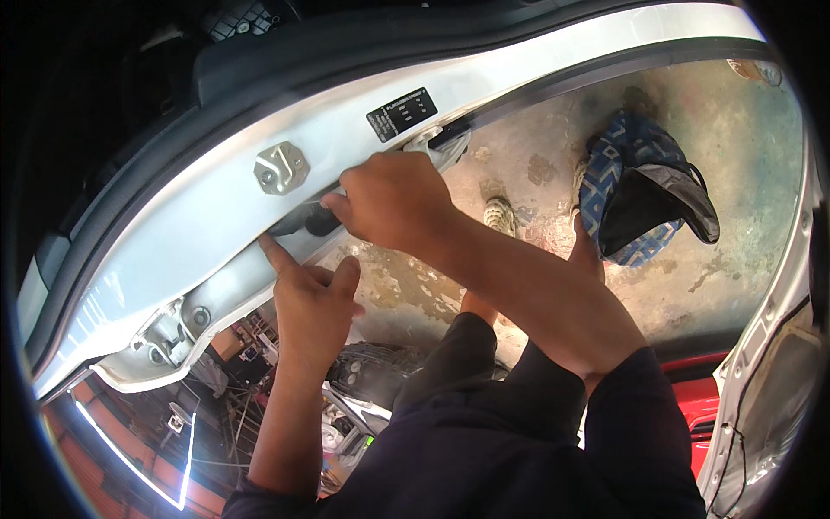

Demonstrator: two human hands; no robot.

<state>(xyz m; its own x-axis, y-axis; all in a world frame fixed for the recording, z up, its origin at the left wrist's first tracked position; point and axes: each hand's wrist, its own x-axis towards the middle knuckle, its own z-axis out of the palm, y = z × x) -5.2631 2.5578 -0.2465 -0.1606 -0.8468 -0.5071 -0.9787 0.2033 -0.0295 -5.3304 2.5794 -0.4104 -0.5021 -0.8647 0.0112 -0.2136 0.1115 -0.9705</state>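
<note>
My left hand [316,303] reaches up from the lower left with its index finger stretched out. The fingertip touches the edge of the white car door pillar [181,216]; the thumb stands apart and the other fingers are curled. My right hand [398,201] is closed in a fist at the same edge, farther along. Whatever its fingers grip is hidden. Between the hands, a dark piece [298,222] shows in the gap between the pillar and a white door edge [233,281]. A metal striker plate [281,169] and a black label [401,114] are on the pillar.
A door hinge [164,337] is at the lower left. A blue patterned, bag-like cloth thing [635,138] with a black opening is over the stained concrete floor [536,104], near my shoe [499,214]. Red bodywork [696,398] and another white door edge [748,381] are at the right.
</note>
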